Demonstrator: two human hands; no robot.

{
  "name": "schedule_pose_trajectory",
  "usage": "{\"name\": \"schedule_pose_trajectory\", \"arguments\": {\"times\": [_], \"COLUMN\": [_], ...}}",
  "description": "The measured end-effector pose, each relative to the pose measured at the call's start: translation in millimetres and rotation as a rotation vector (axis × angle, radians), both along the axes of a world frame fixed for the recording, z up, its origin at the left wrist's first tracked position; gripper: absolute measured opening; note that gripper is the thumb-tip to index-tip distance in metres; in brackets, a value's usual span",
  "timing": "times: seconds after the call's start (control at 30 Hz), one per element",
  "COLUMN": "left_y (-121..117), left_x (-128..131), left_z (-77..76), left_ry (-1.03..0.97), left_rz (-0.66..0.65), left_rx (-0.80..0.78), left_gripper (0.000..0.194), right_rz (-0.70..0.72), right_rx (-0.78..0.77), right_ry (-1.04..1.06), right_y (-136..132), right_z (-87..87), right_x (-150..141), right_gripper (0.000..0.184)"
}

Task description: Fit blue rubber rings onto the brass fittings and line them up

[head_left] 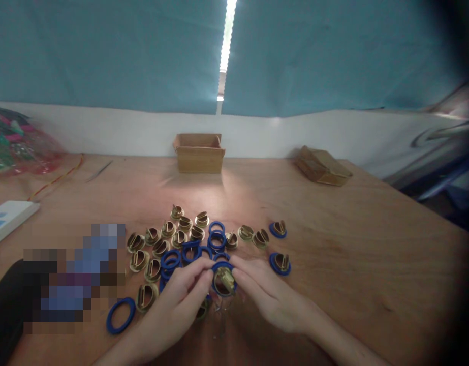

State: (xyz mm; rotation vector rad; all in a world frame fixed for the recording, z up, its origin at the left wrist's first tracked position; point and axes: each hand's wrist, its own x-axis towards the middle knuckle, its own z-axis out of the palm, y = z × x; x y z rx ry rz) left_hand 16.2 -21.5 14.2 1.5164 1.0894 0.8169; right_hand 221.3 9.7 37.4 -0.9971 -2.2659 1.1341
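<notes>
Between my two hands is a brass-coloured round metal fitting (pixel 227 279) with a blue ring (pixel 215 269) around its flange. My left hand (pixel 186 292) pinches its left side with thumb and fingers. On the opposite side, the fingers of my right hand (pixel 267 295) press against the ring. Several loose brass-coloured fittings (pixel 152 269) with upright middle pieces lie left of and beyond my hands. Several loose blue rings (pixel 170 260) are heaped just past my left hand, and another blue ring (pixel 120 316) lies apart. To the right sit two fittings with blue rings around them (pixel 280 263).
An open cardboard box (pixel 199 161) stands at the back against the white wall, with another brown box (pixel 321 166) to its right. On the left are a white power strip (pixel 9 218), a plastic bag (pixel 21 145) and a blurred-out blue item (pixel 80 274). The wooden table's edge slants down the right.
</notes>
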Motion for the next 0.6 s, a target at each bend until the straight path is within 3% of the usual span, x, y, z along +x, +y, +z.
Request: {"name": "schedule_pose_trajectory", "arguments": {"times": [0.17, 0.3, 0.6], "left_y": [0.4, -0.3, -0.6], "left_x": [-0.8, -0.6, 0.5], "left_z": [3.6, 4.4, 3.3], "left_ry": [0.045, 0.04, -0.073], "left_rz": [-0.041, -0.047, -0.032], "left_rx": [-0.073, -0.078, -0.111], "left_gripper": [0.027, 0.026, 0.027], "right_rz": [0.067, 0.066, 0.046], "right_rx": [-0.119, -0.154, -0.11], "right_ry": [0.116, 0.093, 0.139], "right_y": [5.5, 7.7, 8.4], "right_z": [0.5, 1.4, 0.7], "right_x": [1.1, 3.1, -1.4], "right_gripper": [0.023, 0.019, 0.022]}}
